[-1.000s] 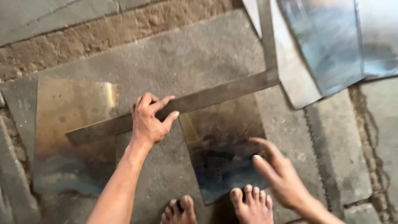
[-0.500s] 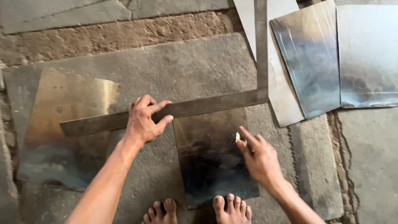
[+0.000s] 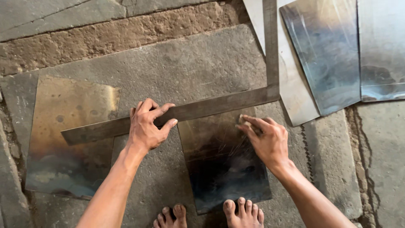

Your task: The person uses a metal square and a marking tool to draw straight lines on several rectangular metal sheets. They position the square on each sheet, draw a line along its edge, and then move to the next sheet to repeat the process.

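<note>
Marking a line along the long L-shaped steel square (image 3: 185, 113) on the dark square metal sheet (image 3: 223, 160).
Left hand (image 3: 147, 126) presses flat, fingers spread, on the square; right hand (image 3: 263, 139) pinches a small pale marker (image 3: 242, 120) at its edge; a steady stroke seems needed next.

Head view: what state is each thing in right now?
Steel square: flat across both sheets, pinned.
Left hand: pressing on the square.
Right hand: fingertips at the square's edge, pinching something small.
Dark sheet: flat, toes on its near edge.
Brass-toned sheet: flat.

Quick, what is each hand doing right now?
Left hand: fingers spread, pressing down on the steel square.
Right hand: fingers pinched on a small marker at the metal sheet.
</note>
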